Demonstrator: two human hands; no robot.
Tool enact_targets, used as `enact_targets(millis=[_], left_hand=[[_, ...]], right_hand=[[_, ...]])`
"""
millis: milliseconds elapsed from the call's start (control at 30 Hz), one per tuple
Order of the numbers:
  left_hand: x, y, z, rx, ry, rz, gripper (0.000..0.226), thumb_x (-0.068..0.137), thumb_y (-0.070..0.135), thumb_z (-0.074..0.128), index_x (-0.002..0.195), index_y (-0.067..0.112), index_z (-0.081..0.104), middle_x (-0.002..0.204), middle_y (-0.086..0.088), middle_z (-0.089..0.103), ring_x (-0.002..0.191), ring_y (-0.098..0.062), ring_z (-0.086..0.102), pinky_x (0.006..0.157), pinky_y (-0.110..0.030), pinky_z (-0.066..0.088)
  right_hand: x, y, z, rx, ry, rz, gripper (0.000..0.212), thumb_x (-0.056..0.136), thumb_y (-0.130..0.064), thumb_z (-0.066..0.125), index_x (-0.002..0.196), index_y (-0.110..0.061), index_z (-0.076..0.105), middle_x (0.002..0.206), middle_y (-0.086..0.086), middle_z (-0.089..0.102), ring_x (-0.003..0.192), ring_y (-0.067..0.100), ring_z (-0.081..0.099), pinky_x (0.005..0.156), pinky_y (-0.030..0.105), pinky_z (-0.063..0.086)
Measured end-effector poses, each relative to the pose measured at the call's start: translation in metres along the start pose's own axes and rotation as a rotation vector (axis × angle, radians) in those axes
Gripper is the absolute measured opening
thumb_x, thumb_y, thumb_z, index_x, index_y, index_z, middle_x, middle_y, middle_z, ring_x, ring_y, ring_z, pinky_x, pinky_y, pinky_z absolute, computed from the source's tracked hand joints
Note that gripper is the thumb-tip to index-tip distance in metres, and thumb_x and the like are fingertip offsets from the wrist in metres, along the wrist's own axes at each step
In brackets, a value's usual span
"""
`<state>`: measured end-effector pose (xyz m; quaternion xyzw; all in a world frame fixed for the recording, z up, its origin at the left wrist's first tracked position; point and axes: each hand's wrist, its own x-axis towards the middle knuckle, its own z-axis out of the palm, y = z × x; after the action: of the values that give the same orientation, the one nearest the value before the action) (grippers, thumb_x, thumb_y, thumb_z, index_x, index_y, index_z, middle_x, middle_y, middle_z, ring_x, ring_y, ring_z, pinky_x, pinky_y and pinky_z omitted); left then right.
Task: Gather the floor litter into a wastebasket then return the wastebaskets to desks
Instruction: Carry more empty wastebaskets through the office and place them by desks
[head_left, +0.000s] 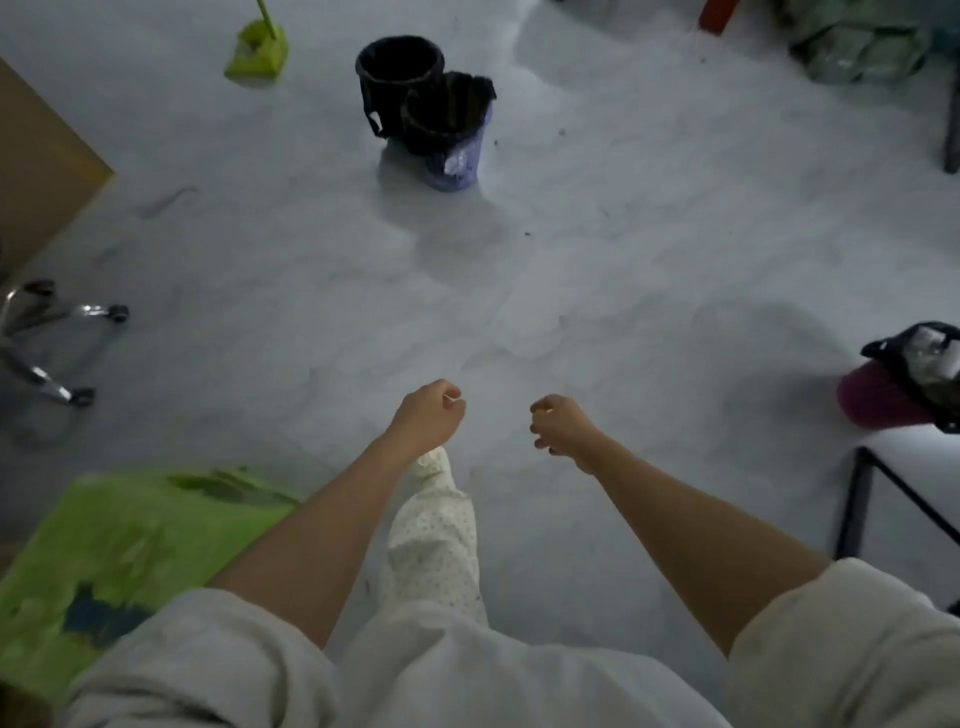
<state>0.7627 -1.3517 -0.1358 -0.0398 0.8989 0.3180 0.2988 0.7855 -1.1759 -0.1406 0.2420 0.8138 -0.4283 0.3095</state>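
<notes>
Nearest, I see my left hand (430, 413) pinching 1 thin white stick (453, 398) and my right hand (558, 426) curled on nothing, then smooth pale floor (623, 260), then 2 round bag-lined wastebaskets (426, 111) touching, with a 3rd wastebasket (909, 376) at right.

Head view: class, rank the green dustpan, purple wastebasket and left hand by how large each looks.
1. Green dustpan, largest, though nearest the camera.
2. Purple wastebasket.
3. Left hand, smallest.
</notes>
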Motion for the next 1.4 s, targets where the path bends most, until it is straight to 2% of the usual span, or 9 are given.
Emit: enact_targets(millis=[167, 300, 467, 667, 800, 900, 1033, 1200, 1400], left_hand=[[0.148, 0.014, -0.115, -0.053, 0.007, -0.045, 0.035, 0.095, 0.025, 0.048, 0.125, 0.01, 0.056, 0.127, -0.009, 0.061, 0.118, -0.023, 0.055, 0.095, -0.027, 0.041], [0.246, 0.045, -0.199, -0.023, 0.011, -0.077, 0.035, 0.096, 0.025, 0.048, 0.124, 0.008, 0.056, 0.128, -0.01, 0.06, 0.119, -0.025, 0.055, 0.096, -0.027, 0.041], [0.372, 0.096, -0.259, -0.062, -0.016, -0.085, 0.034, 0.095, 0.026, 0.048, 0.123, 0.009, 0.057, 0.129, -0.009, 0.059, 0.12, -0.025, 0.054, 0.095, -0.027, 0.04], [0.556, 0.154, -0.313, -0.197, -0.04, -0.218, 0.03, 0.094, 0.024, 0.048, 0.113, 0.005, 0.061, 0.122, -0.018, 0.062, 0.114, -0.033, 0.059, 0.095, -0.035, 0.047], [0.636, 0.184, -0.371, -0.374, -0.045, -0.272, 0.029, 0.094, 0.022, 0.047, 0.11, 0.004, 0.062, 0.119, -0.019, 0.062, 0.112, -0.033, 0.06, 0.097, -0.042, 0.048], [0.694, 0.19, -0.412, -0.414, -0.062, -0.301, 0.021, 0.094, 0.021, 0.045, 0.084, 0.012, 0.061, 0.098, -0.018, 0.063, 0.093, -0.03, 0.061, 0.084, -0.038, 0.049], [0.781, 0.178, -0.449, -0.559, -0.04, -0.42, 0.025, 0.095, 0.015, 0.047, 0.07, 0.018, 0.051, 0.081, -0.008, 0.056, 0.067, -0.02, 0.053, 0.062, -0.028, 0.041], [0.901, 0.158, -0.48, -0.642, -0.162, -0.494, 0.009, 0.096, 0.018, 0.049, 0.102, 0.012, 0.051, 0.081, -0.001, 0.055, 0.072, -0.014, 0.055, 0.074, -0.032, 0.047], [1.023, 0.139, -0.501, -0.586, -0.19, -0.527, 0.019, 0.097, 0.017, 0.045, 0.079, 0.018, 0.05, 0.08, -0.003, 0.054, 0.068, -0.014, 0.054, 0.062, -0.025, 0.043]], right_hand=[[0.125, -0.131, -0.025, -0.048, -0.077, 0.07, 0.037, 0.09, -0.007, 0.036, 0.119, 0.005, 0.057, 0.096, 0.018, 0.06, 0.083, 0.025, 0.053, 0.061, 0.027, 0.039], [0.194, -0.236, -0.058, -0.029, -0.065, -0.037, 0.037, 0.095, -0.011, 0.037, 0.124, 0.001, 0.055, 0.125, 0.02, 0.059, 0.093, 0.02, 0.049, 0.079, 0.027, 0.037], [0.299, -0.324, -0.108, 0.022, -0.056, -0.013, 0.035, 0.093, -0.004, 0.035, 0.114, 0.011, 0.058, 0.114, 0.03, 0.063, 0.085, 0.026, 0.055, 0.07, 0.029, 0.041], [0.463, -0.422, -0.186, 0.042, -0.101, 0.063, 0.037, 0.09, -0.004, 0.035, 0.117, 0.011, 0.056, 0.092, 0.02, 0.059, 0.078, 0.025, 0.052, 0.054, 0.023, 0.035], [0.525, -0.489, -0.226, 0.133, -0.061, 0.161, 0.02, 0.093, -0.006, 0.039, 0.1, 0.0, 0.057, 0.089, 0.017, 0.055, 0.064, 0.022, 0.048, 0.053, 0.022, 0.032], [0.574, -0.538, -0.239, 0.223, -0.087, 0.221, 0.028, 0.097, -0.011, 0.039, 0.114, 0.004, 0.055, 0.091, 0.016, 0.055, 0.059, 0.017, 0.046, 0.054, 0.022, 0.032], [0.648, -0.588, -0.232, 0.384, -0.06, 0.271, 0.034, 0.098, -0.016, 0.039, 0.125, 0.001, 0.05, 0.098, 0.015, 0.058, 0.074, 0.022, 0.053, 0.065, 0.029, 0.042], [0.747, -0.631, -0.206, 0.586, 0.058, 0.425, 0.033, 0.099, -0.017, 0.04, 0.127, -0.001, 0.048, 0.107, 0.015, 0.06, 0.087, 0.025, 0.057, 0.072, 0.032, 0.048], [0.849, -0.66, -0.168, 0.765, 0.148, 0.576, 0.036, 0.1, -0.011, 0.035, 0.131, 0.005, 0.045, 0.126, 0.031, 0.055, 0.084, 0.037, 0.056, 0.102, 0.051, 0.044]])
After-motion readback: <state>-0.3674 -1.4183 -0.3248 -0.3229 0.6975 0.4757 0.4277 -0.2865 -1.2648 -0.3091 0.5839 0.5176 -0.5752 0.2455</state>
